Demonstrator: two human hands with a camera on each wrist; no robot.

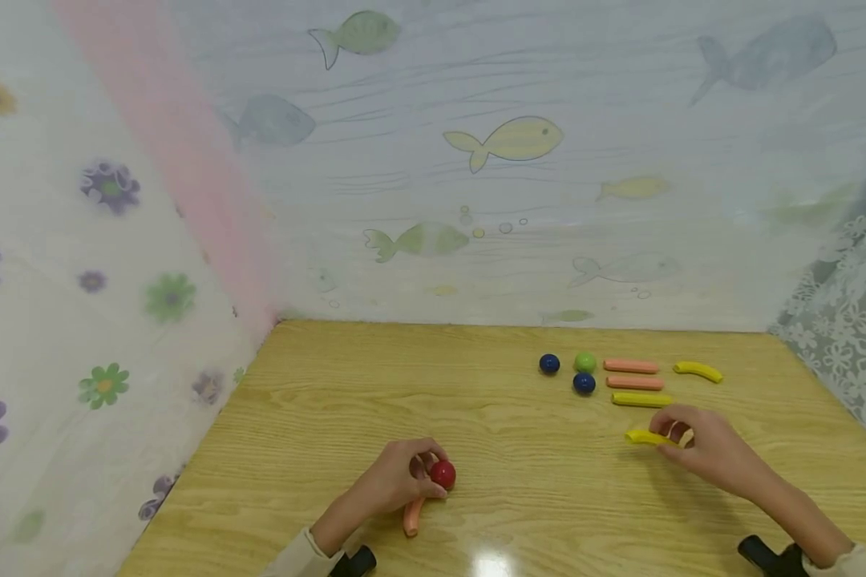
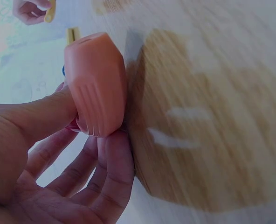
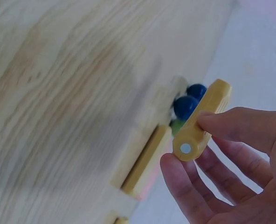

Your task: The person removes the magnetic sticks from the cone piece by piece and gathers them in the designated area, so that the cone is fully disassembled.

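Note:
Between the thumb and fingers of my left hand [image 1: 393, 478] is a glossy red ball [image 1: 443, 474], near the table's front middle. A curved salmon-pink rod [image 1: 412, 519] runs from beside the ball toward me; its ridged end is large in the left wrist view and hides most of the ball there. To the right, my right hand [image 1: 718, 450] pinches a curved yellow rod [image 1: 641, 437] between thumb and fingertips. The right wrist view shows that rod [image 3: 205, 114] raised over the wood, with a round silvery disc [image 3: 185, 148] in its near end.
Beyond my right hand lie a straight yellow rod [image 1: 641, 399], two straight salmon-pink rods [image 1: 634, 383] and another curved yellow rod [image 1: 698, 371]. Left of them sit a green ball [image 1: 585, 361] and two dark blue balls [image 1: 549, 364]. A fish-patterned sheet [image 1: 404, 160] hangs behind the wooden table [image 1: 375, 377].

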